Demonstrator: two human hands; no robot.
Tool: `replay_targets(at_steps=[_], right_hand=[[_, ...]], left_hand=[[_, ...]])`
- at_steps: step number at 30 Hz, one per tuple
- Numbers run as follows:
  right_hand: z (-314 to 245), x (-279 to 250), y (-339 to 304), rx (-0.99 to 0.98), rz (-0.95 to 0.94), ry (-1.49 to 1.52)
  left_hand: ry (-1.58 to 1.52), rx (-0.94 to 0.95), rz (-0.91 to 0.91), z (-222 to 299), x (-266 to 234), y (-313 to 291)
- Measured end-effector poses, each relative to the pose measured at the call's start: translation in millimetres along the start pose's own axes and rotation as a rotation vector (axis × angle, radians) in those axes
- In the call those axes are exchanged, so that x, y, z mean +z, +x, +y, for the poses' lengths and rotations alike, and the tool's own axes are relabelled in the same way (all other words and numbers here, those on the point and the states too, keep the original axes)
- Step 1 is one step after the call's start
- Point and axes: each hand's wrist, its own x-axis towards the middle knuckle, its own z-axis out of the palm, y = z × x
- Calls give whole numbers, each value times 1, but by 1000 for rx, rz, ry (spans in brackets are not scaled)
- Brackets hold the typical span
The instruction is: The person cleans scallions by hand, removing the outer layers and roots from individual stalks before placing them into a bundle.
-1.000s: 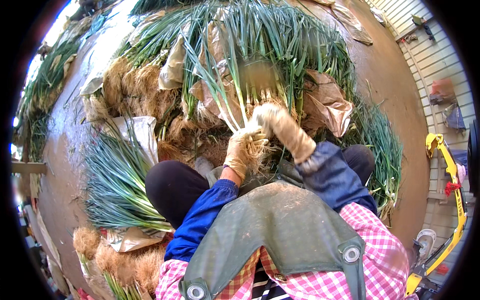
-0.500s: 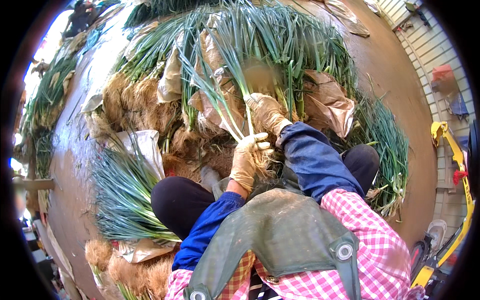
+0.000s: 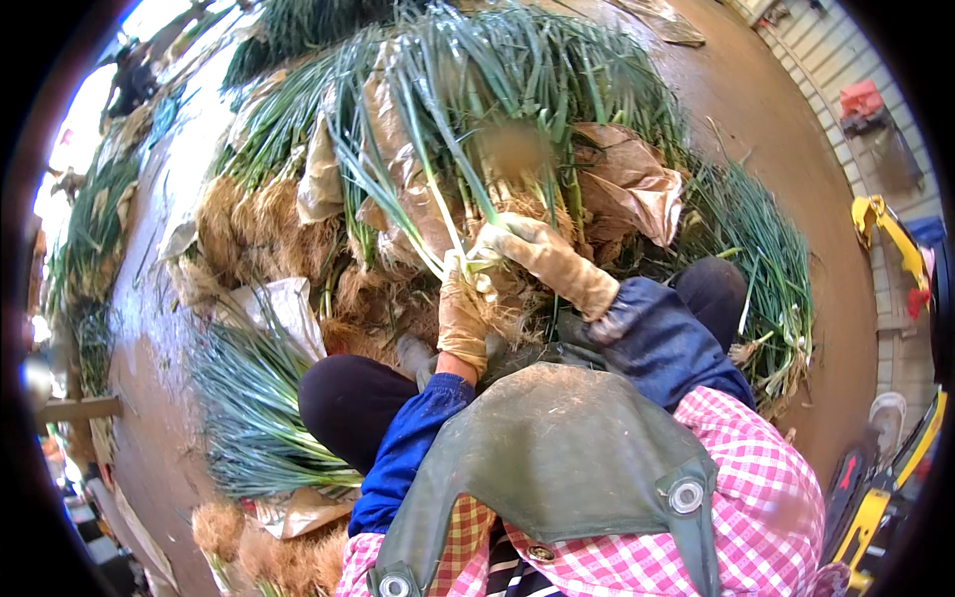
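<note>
Gloved left hand [image 3: 463,316] and right hand [image 3: 527,251] both pinching green onion stalks [image 3: 438,224], roots seemingly hidden.

Green scallions [image 3: 438,189], tan gloves [image 3: 463,318], pink checked shirt [image 3: 766,497], blue sleeves [image 3: 413,448]

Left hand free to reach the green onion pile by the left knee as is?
Probably not right away. The left hand is gloved and closed on the white stalks it shares with the right hand. The pile lies beside the left knee with nothing over it, so it looks reachable once the hand lets go.
</note>
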Motion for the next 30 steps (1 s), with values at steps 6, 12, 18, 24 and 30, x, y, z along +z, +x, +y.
replay_targets(at_steps=[6,12,18,24,30], right_hand=[[39,34,-4,333,53,647],[18,53,-58,570,-52,974],[-23,-45,-27,249,149,254],[67,-104,56,460,668,-667],[95,-96,82,555,620,-729]], left_hand=[[324,-82,221,-9,-26,4],[127,96,327,-5,-34,13],[241,129,195,4,-1,6],[349,100,58,1,10,7],[389,-3,142,-6,3,16]])
